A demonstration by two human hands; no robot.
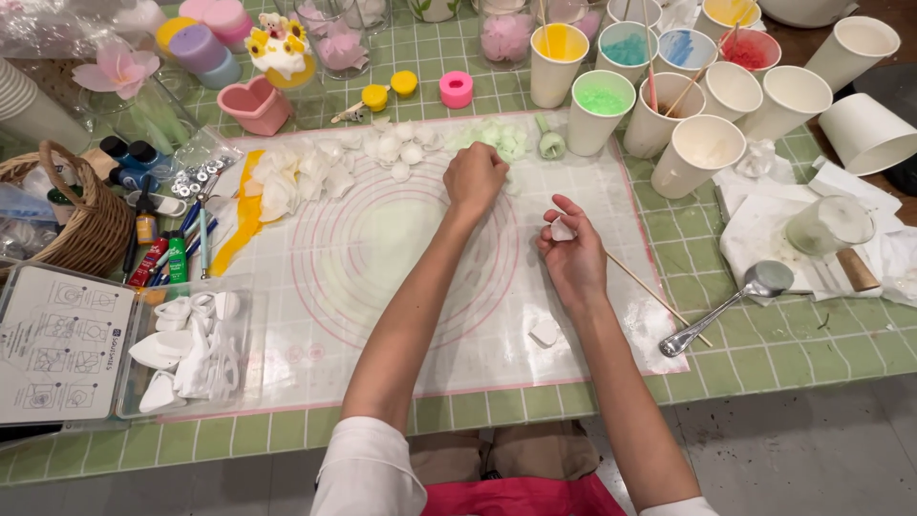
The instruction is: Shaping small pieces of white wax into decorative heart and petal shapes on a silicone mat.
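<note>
White petal [562, 230], perhaps wax, in right hand [576, 256]

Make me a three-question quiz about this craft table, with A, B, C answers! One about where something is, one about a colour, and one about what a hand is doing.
1. Where does the metal spoon lie?
A. right of the mat
B. in the basket
C. inside a cup

2. What colour is the heart-shaped mould?
A. blue
B. pink
C. black

3. What is the right hand doing?
A. lying flat and empty
B. gripping the spoon
C. pinching a small white piece

Answers:
1. A, the spoon rests on the green tiled table beside the mat.
2. B, the mould is pink all over.
3. C, the small white piece sits between its fingertips, while the left hand reaches among the white petals.
</note>
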